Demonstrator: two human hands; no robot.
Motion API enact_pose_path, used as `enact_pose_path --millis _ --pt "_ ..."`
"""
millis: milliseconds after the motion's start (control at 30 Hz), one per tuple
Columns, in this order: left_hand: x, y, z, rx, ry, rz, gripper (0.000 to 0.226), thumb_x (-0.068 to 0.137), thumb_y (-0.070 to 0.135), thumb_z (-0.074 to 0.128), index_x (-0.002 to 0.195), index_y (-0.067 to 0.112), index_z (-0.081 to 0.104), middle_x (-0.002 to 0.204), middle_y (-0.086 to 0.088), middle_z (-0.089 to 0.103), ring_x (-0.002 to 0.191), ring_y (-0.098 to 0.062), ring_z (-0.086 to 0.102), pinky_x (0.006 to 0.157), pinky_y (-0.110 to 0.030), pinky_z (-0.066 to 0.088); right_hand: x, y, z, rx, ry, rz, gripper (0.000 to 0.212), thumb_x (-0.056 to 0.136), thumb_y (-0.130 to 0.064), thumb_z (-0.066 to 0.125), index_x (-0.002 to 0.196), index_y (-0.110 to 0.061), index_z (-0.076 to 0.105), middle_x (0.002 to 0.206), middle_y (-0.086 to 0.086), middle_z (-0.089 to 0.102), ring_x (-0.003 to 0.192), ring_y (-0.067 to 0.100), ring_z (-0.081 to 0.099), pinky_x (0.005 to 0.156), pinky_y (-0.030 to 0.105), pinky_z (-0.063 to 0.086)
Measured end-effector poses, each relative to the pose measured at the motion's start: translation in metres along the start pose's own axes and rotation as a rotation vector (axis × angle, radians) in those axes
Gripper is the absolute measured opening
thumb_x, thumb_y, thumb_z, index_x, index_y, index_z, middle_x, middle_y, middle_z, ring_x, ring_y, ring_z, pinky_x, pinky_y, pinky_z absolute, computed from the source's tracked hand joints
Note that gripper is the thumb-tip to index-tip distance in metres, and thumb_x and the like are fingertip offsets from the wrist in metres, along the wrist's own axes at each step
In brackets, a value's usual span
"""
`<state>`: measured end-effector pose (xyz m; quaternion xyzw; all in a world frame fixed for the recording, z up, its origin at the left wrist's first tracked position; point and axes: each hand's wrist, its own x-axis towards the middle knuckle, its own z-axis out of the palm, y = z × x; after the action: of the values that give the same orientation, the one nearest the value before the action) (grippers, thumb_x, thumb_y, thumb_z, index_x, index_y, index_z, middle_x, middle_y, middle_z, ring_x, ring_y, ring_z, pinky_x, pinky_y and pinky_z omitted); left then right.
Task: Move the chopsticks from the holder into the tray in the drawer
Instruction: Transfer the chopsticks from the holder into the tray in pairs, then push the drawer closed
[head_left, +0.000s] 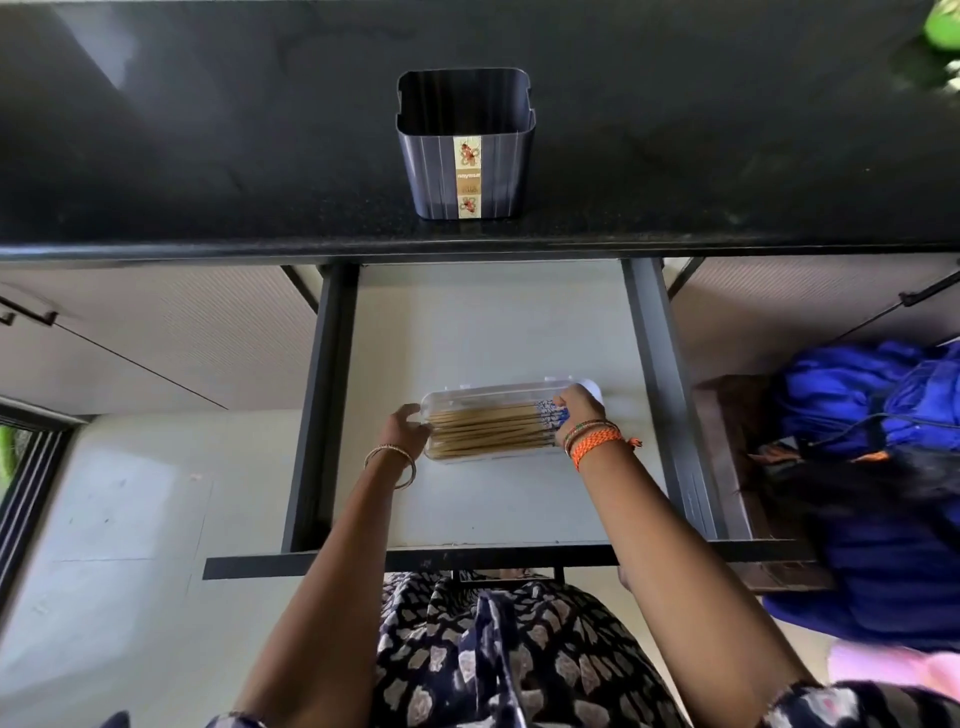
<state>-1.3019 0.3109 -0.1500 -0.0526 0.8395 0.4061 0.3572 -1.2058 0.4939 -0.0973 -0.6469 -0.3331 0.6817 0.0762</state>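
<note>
Both hands steady the clear tray (511, 395) in the drawer (488, 322): left hand (402, 428) cups its 9 o'clock end, right hand (571, 415) apparently pinches the chopsticks (488, 431) at 3 o'clock, squaring the bundle; holder (465, 143) at 12 o'clock looks empty.

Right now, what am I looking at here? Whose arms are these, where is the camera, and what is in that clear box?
There is no machine here: the arms are a person's, filmed by a camera worn on the head, looking down. The black holder stands empty on the dark countertop. Below it, the drawer is pulled open. Inside lies a clear tray filled with wooden chopsticks. The left hand touches the tray's left end; the right hand has its grip at the chopsticks' patterned ends.
</note>
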Motion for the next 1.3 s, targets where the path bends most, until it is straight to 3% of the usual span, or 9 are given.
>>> enact_pose_path --millis 133,300,467,633,767,833,933,1000,1300 --pt "0.002 0.002 0.002 0.058 0.007 0.076 0.044 0.082 -0.011 0.043 0.123 0.002 0.051 0.077 -0.011 0.057 0.073 -0.024 0.052 0.053 -0.021 0.042 -0.006 0.004 0.001 -0.363 0.038 -0.408 0.012 0.080 -0.001 0.053 0.085 -0.010 0.059 0.086 0.011 0.054 0.068 0.031 0.050 0.070 0.030 0.041" --pt "0.008 0.000 0.003 0.080 0.055 0.045 0.037 0.085 -0.003 0.045 0.118 0.010 0.058 0.096 -0.028 0.068 0.083 -0.038 0.065 0.080 -0.045 0.055 0.013 0.013 -0.023 -1.187 0.171 -0.536 0.055 0.084 -0.007 0.054 0.136 -0.011 0.039 0.136 0.018 0.042 0.127 0.040 0.041 0.099 0.048 0.044" --pt "0.010 0.001 0.007 0.201 0.109 0.065 0.040 0.083 -0.001 0.044 0.119 0.010 0.058 0.106 -0.029 0.066 0.098 -0.041 0.064 0.086 -0.047 0.054 0.022 0.030 -0.046 -1.264 0.170 -0.550 0.058 0.087 0.005 0.045 0.143 -0.010 0.040 0.127 0.023 0.055 0.115 0.041 0.056 0.094 0.041 0.048" --pt "-0.005 -0.006 0.005 0.310 0.146 0.064 0.039 0.085 -0.001 0.045 0.120 0.010 0.057 0.107 -0.027 0.066 0.099 -0.040 0.061 0.086 -0.038 0.052 0.017 0.035 -0.056 -1.208 0.183 -0.484 0.030 0.086 0.004 0.049 0.114 0.006 0.061 0.116 0.027 0.062 0.108 0.042 0.060 0.085 0.039 0.051" --pt "-0.031 -0.004 0.003 0.447 0.138 0.154 0.049 0.089 0.012 0.055 0.135 0.007 0.038 0.126 -0.025 0.056 0.116 -0.038 0.052 0.098 -0.041 0.042 -0.015 0.032 -0.064 -1.385 0.093 -0.603 0.032 0.094 -0.019 0.051 0.121 -0.004 0.057 0.125 0.021 0.056 0.113 0.038 0.057 0.088 0.039 0.050" --pt "-0.062 -0.002 -0.001 0.444 0.052 0.424 0.056 0.086 0.020 0.062 0.135 0.009 0.038 0.129 -0.017 0.055 0.116 -0.029 0.053 0.100 -0.036 0.042 -0.042 0.040 -0.078 -1.465 -0.180 -0.768 0.043 0.090 -0.042 0.056 0.125 -0.017 0.058 0.131 0.010 0.057 0.118 0.029 0.057 0.090 0.035 0.048" --pt "-0.117 -0.006 -0.008 0.517 -0.449 0.673 0.042 0.080 0.025 0.068 0.121 0.020 0.058 0.118 -0.002 0.067 0.101 -0.005 0.060 0.095 -0.028 0.051 -0.082 0.056 -0.103 -1.591 -0.612 -0.743 0.050 0.076 -0.064 0.060 0.114 -0.032 0.066 0.113 -0.006 0.070 0.103 0.014 0.064 0.080 0.029 0.049" --pt "-0.140 -0.010 -0.009 0.679 -0.615 0.732 0.035 0.080 0.018 0.068 0.114 0.023 0.064 0.112 0.003 0.070 0.096 -0.005 0.064 0.089 -0.022 0.052 -0.090 0.064 -0.109 -1.722 -0.584 -0.957 0.036 0.082 -0.054 0.059 0.110 -0.033 0.067 0.102 -0.006 0.072 0.096 0.015 0.065 0.073 0.029 0.046" --pt "-0.126 0.019 -0.003 0.851 -0.426 0.783 0.017 0.082 0.018 0.064 0.095 0.011 0.072 0.088 -0.009 0.074 0.078 -0.023 0.067 0.067 -0.018 0.043 -0.085 0.063 -0.091 -1.710 -0.483 -1.247 0.021 0.083 -0.020 0.060 0.098 -0.014 0.073 0.094 0.006 0.073 0.083 0.023 0.068 0.072 0.029 0.054"
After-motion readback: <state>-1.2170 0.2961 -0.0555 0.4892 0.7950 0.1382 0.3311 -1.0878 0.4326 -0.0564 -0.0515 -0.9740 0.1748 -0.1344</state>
